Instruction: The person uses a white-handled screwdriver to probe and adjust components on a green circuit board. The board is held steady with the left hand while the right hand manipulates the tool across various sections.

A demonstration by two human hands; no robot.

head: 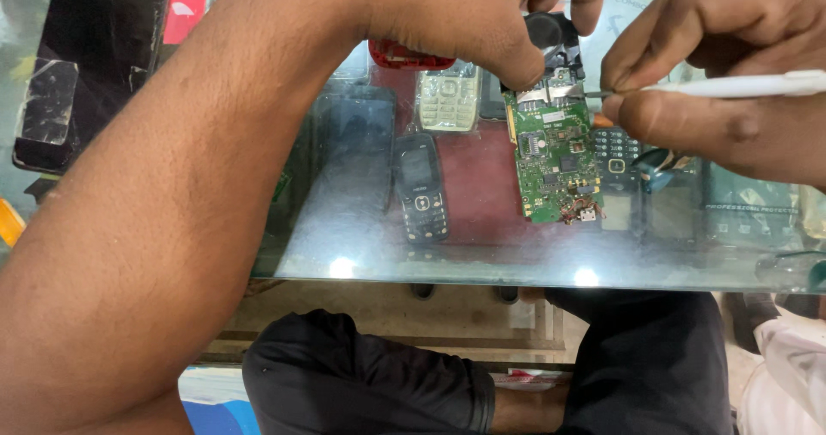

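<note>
Two bare hands worked over a glass counter (482,263), head view. Left hand (465,13): fingers closed, pinching the top end of a green circuit board (555,155), which hung below its fingertips. Right hand (731,65): fingers closed round a white tool (748,85), tip touching the board's upper edge. Under the glass, below the left hand: dark keypad phone (421,187), pale keypad phone (449,98).

Left hand (482,18) curled in a downward pinch — right hand (723,74) in a pen-style grip, forearms converging.
</note>
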